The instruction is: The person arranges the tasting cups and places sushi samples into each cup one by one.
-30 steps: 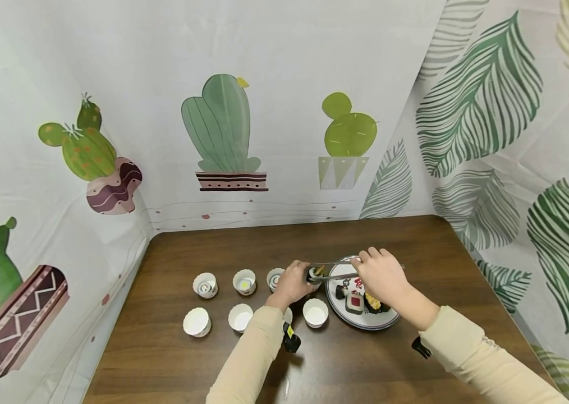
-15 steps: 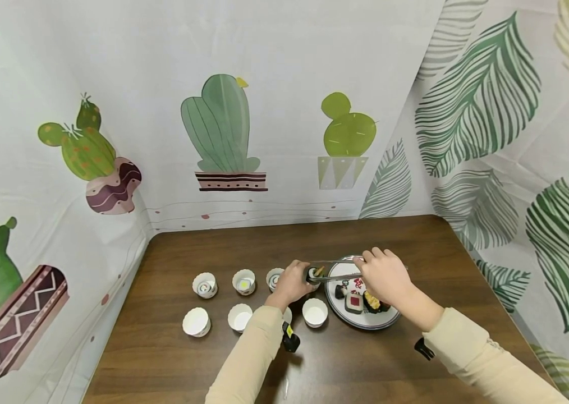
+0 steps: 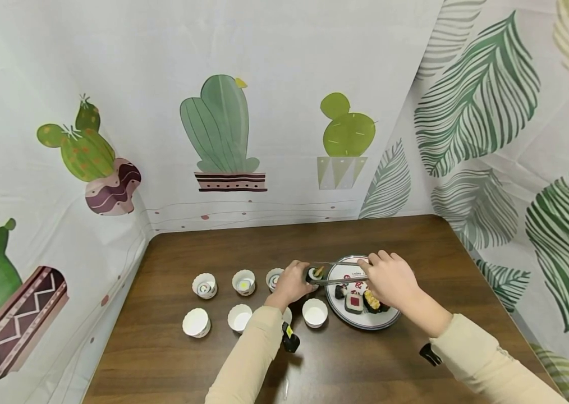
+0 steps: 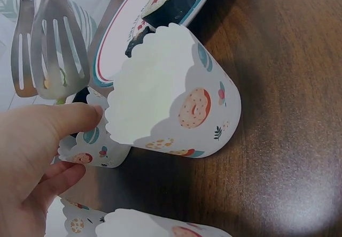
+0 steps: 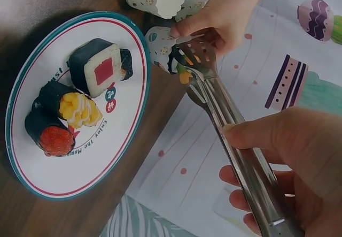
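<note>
My left hand (image 3: 292,283) holds a printed white paper baking cup (image 4: 104,140), thumb at its scalloped rim. A sushi roll with a dark wrapper and orange and green filling (image 3: 316,272) sits in that cup. My right hand (image 5: 283,151) grips a pair of metal tongs (image 5: 235,130), thumb on one arm and fingers on the other. Their slotted ends (image 4: 53,87) are spread a little at the cup's mouth, over the roll. On the plate lie a square roll with a red centre (image 5: 99,68), a corn-topped piece (image 5: 77,106) and a red roe-topped piece (image 5: 56,138).
The round plate (image 3: 370,322) stands right of the cups. One white cup (image 3: 315,313) is just in front of the held cup. Further left are several more cups, including a back-row cup (image 3: 205,285) with a roll inside. A patterned cloth (image 3: 284,129) hangs behind the table.
My right hand and the tongs have shifted slightly right and down, so the plate shows more. The left hand stays at the cup.
</note>
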`<state>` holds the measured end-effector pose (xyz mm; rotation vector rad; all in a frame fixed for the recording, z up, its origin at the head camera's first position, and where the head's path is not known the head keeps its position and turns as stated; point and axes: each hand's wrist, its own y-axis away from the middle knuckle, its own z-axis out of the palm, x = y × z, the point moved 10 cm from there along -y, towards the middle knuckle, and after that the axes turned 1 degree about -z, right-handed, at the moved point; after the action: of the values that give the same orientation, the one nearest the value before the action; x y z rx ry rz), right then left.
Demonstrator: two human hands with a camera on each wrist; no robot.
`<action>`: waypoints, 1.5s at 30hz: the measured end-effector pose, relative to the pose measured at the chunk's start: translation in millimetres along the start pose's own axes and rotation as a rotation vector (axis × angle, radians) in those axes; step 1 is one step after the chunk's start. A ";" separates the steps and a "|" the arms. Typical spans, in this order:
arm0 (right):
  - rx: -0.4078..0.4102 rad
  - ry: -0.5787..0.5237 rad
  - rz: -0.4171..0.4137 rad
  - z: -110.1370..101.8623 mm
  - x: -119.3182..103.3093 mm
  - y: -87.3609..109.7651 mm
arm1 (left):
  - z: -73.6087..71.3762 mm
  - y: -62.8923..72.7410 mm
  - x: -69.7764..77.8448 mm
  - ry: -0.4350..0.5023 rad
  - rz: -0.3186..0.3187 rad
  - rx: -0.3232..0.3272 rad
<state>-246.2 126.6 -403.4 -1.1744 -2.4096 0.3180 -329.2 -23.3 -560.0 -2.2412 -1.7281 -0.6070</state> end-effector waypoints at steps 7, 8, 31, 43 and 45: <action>-0.006 -0.038 0.049 -2.0 10.5 7.7 | -0.1 -0.2 0.4 0.001 0.001 0.003; -0.012 -0.044 0.059 -1.9 12.4 9.0 | 0.2 -0.2 0.2 -0.001 0.000 0.002; -0.043 -0.077 0.156 -5.2 35.4 43.9 | 1.1 -0.8 0.4 0.006 0.009 0.008; -0.074 -0.085 0.146 5.0 27.5 49.0 | 3.4 -2.6 -2.3 0.022 0.004 -0.001; -0.080 -0.086 0.144 7.3 26.3 50.0 | 3.4 -2.6 -1.7 0.019 0.007 0.000</action>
<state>-229.5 177.9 -421.6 -1.4007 -2.4354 0.3258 -331.5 -22.6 -563.9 -2.2331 -1.7106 -0.6254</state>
